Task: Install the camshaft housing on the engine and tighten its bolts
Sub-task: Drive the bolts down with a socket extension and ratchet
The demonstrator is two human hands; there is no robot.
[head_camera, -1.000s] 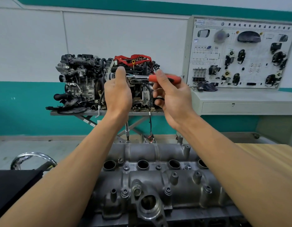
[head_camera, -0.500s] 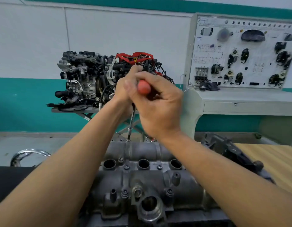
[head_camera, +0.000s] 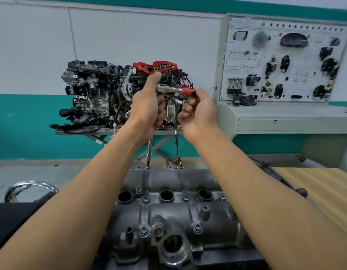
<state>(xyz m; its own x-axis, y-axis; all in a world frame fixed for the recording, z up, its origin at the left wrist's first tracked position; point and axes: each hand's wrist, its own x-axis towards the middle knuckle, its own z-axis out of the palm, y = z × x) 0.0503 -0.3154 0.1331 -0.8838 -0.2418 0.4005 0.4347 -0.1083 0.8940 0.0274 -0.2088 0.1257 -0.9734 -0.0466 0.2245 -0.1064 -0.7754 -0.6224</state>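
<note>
The grey camshaft housing point(head_camera: 168, 215) lies on the engine in front of me, with several bolts and round plug holes showing. A ratchet wrench point(head_camera: 174, 90) with a red handle is held level above it. Its long extension bar point(head_camera: 148, 151) runs down to a bolt point(head_camera: 147, 166) at the housing's far edge. My left hand point(head_camera: 147, 106) grips the ratchet head, thumb up on top. My right hand point(head_camera: 198, 112) holds the red handle end with curled fingers.
A display engine point(head_camera: 102, 94) stands on a metal stand behind. A grey training board point(head_camera: 281, 61) with car parts sits on a cabinet at the right. A wooden bench top point(head_camera: 320, 188) lies to the right, a chrome ring point(head_camera: 30, 188) at the left.
The red handle swung toward me half a second ago and is now back out to the right. My left hand stayed on the ratchet head throughout.
</note>
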